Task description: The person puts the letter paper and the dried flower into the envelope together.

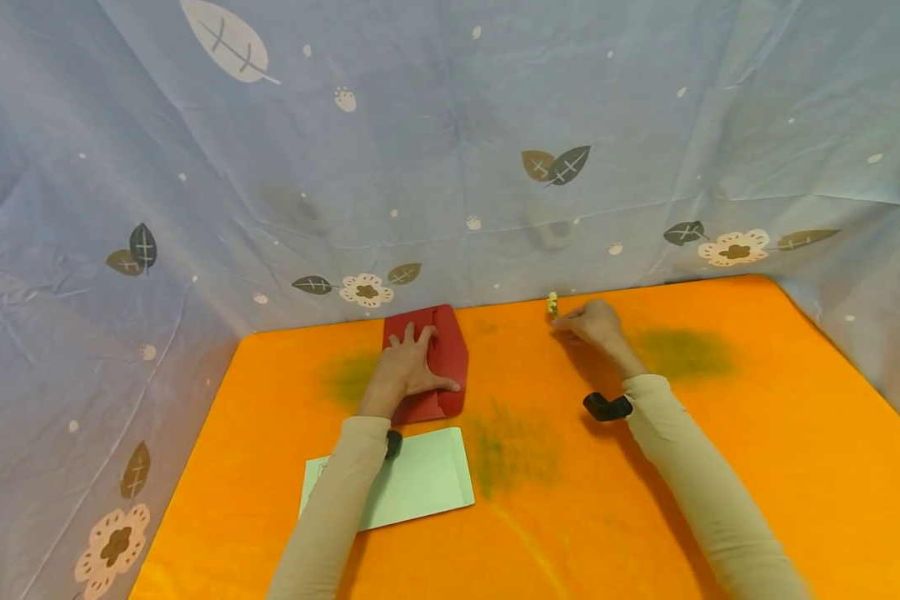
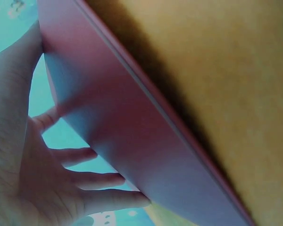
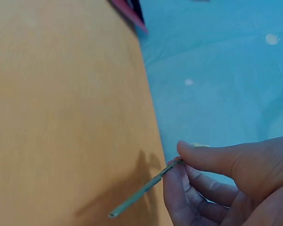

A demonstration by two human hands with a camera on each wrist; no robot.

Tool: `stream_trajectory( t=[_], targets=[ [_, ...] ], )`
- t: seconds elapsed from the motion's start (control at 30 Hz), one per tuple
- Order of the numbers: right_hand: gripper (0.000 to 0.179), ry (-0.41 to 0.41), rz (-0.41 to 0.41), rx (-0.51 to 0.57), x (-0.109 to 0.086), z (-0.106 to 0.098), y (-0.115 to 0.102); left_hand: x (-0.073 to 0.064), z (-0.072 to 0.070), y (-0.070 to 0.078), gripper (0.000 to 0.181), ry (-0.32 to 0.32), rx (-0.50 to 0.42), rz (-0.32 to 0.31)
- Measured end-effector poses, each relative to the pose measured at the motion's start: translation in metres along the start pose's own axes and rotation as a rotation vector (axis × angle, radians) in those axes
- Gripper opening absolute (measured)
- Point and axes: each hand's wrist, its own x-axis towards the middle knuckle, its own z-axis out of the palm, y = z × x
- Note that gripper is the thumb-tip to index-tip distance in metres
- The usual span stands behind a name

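A red envelope (image 1: 448, 354) with its pointed flap toward the right lies at the back left of the orange table. My left hand (image 1: 408, 367) is spread over it, thumb toward the flap. In the left wrist view, the straight fingertips touch the face of the envelope (image 2: 132, 132). Farther right, near the table's back edge, my right hand (image 1: 591, 323) pinches a small sprig of dried flowers between thumb and forefinger. Its pale yellow flower head (image 1: 552, 302) sticks up past the fingertips. The right wrist view shows its thin green stem (image 3: 137, 197) poking out below the pinch.
A pale green envelope (image 1: 423, 479) lies nearer the front, partly beneath the left forearm. Dark wrist cameras, such as the right one (image 1: 606, 407), jut from both sleeves. A patterned grey-blue cloth (image 1: 450, 167) hangs behind and beside the orange table (image 1: 540, 517).
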Motion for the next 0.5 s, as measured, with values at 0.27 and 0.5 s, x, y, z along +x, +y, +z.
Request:
stream_trajectory(
  t=[0.27, 0.5],
  targets=[
    [0.038, -0.047, 0.042, 0.234, 0.003, 0.015, -0.011, -0.001, 0.000, 0.000, 0.106, -0.001, -0.003, -0.011],
    [0.037, -0.074, 0.027, 0.348, 0.005, 0.037, -0.023, -0.002, -0.001, 0.001, 0.105, -0.002, -0.003, -0.011]
  ],
)
